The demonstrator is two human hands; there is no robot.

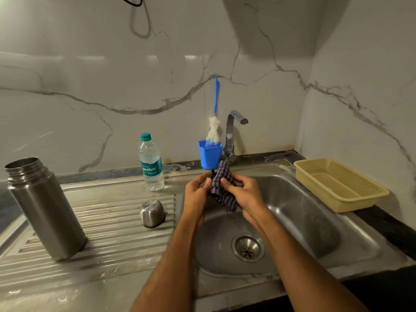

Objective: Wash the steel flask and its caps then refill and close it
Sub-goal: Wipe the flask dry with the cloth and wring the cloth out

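Note:
The open steel flask [44, 207] stands upright on the ribbed drainboard [112, 230] at the left, its mouth uncovered. A steel outer cap [152, 213] sits upside-down-cup style on the drainboard near the sink edge. Over the sink basin [292, 221] my left hand [197, 191] and my right hand [244, 195] both grip a checked cloth [222, 185] wrapped round a small black piece, mostly hidden, which looks like the inner cap. A full plastic water bottle [151, 163] with a green lid stands behind the drainboard.
A chrome tap [231, 134] rises behind the basin, with no water running. Beside it a blue cup [209, 154] holds a blue-handled bottle brush [215, 122]. A yellow perforated basket [337, 183] rests on the counter right of the sink. The drain [247, 248] lies below my arms.

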